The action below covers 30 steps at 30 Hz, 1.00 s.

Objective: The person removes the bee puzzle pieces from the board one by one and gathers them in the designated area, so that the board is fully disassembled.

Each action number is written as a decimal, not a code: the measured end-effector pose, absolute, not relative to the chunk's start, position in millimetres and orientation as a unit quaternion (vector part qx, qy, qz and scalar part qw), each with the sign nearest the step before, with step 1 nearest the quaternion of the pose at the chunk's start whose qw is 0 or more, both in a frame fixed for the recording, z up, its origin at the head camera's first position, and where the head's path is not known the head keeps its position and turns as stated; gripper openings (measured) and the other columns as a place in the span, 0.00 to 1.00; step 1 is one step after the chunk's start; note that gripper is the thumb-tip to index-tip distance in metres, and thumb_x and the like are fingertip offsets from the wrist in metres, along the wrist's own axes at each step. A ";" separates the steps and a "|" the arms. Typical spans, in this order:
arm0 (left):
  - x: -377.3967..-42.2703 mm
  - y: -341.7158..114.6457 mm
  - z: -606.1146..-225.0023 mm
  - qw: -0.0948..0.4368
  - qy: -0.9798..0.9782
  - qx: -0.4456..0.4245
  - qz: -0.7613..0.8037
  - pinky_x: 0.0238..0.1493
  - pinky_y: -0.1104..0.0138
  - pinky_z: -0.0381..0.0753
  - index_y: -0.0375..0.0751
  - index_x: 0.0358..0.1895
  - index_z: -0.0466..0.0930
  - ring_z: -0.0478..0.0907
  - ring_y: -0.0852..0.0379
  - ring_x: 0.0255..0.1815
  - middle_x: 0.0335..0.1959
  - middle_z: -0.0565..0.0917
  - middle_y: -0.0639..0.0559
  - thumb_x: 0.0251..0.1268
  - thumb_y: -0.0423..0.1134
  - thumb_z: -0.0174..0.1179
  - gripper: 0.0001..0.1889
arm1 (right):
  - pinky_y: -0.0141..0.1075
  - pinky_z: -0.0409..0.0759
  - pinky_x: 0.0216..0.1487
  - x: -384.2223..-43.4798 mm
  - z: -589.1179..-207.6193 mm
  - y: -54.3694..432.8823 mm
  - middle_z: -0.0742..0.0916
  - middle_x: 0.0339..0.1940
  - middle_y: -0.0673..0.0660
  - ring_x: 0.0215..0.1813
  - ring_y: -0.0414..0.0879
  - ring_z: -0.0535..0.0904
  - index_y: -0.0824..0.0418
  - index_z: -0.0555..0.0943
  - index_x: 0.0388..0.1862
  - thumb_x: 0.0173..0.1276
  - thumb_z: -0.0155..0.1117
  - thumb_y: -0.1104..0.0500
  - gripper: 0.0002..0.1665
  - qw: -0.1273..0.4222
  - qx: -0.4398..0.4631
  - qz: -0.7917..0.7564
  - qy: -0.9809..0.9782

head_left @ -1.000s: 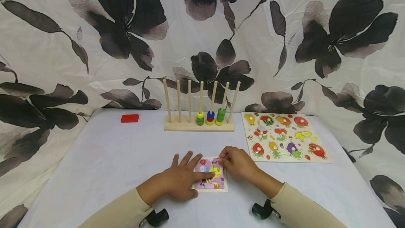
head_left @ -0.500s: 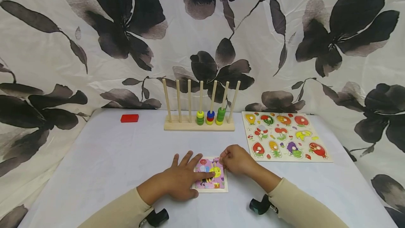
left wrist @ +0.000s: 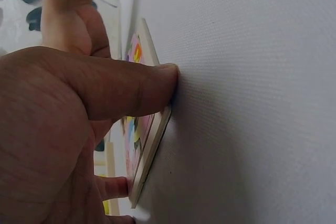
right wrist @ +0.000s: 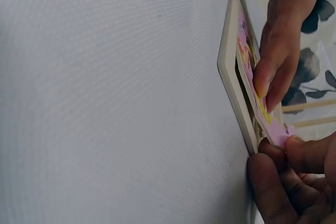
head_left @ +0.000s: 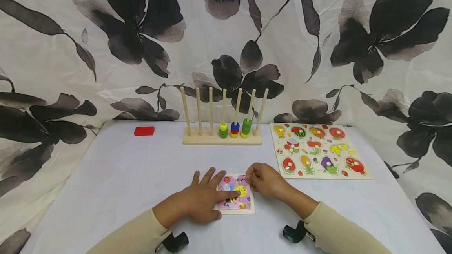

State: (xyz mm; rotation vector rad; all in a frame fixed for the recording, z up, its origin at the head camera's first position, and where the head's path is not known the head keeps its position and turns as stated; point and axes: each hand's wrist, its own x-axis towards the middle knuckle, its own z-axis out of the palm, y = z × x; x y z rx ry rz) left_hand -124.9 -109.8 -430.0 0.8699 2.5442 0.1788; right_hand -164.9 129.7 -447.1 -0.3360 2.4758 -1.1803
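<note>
A small square jigsaw puzzle (head_left: 247, 201) with a bee picture lies flat in a pale wooden frame (right wrist: 228, 51). My left hand (head_left: 201, 202) spreads over its left side, the index finger pressing on the bee and the thumb (left wrist: 152, 85) against the frame's near edge. At the far right corner my right hand (head_left: 266, 181) pinches a pink puzzle piece (right wrist: 278, 132) between thumb and finger. In the right wrist view that piece stands tilted up from the frame, with a dark gap below it. The fingers hide part of the corner.
Behind the puzzle stands a wooden peg rack (head_left: 222, 140) with coloured rings on several pegs. A fruit puzzle board (head_left: 321, 152) lies to the right. A red block (head_left: 144, 131) sits at the back left. A floral cloth (head_left: 226, 30) hangs behind the white table (head_left: 141, 167).
My right hand stays at the puzzle's corner, with only a slight shift of its wrist and forearm. My left hand has kept its place. The head view has tilted very slightly.
</note>
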 end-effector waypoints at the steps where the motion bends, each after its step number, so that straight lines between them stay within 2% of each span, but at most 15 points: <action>1: -124.9 -109.8 -430.0 0.223 0.920 0.314 0.065 0.69 0.26 0.46 0.81 0.76 0.63 0.42 0.32 0.81 0.83 0.51 0.43 0.64 0.55 0.66 0.37 | 0.33 0.77 0.29 -164.8 -446.9 130.2 0.82 0.25 0.51 0.28 0.42 0.77 0.61 0.79 0.40 0.77 0.62 0.62 0.04 0.189 -0.123 -0.420 0.879; 16: -126.8 -109.6 -427.7 0.221 0.919 0.317 0.071 0.68 0.26 0.47 0.81 0.74 0.65 0.43 0.31 0.81 0.82 0.52 0.42 0.62 0.53 0.68 0.37 | 0.33 0.79 0.29 -169.1 -443.2 134.2 0.81 0.28 0.49 0.27 0.40 0.78 0.58 0.78 0.41 0.77 0.61 0.64 0.03 0.177 -0.203 -0.382 0.884; 30: -126.7 -109.4 -427.1 0.223 0.920 0.314 0.068 0.68 0.26 0.47 0.82 0.74 0.65 0.43 0.32 0.81 0.82 0.52 0.42 0.62 0.54 0.68 0.37 | 0.35 0.76 0.26 -165.6 -441.2 120.6 0.81 0.23 0.52 0.25 0.43 0.77 0.64 0.80 0.38 0.76 0.62 0.65 0.04 0.173 -0.104 -0.381 0.902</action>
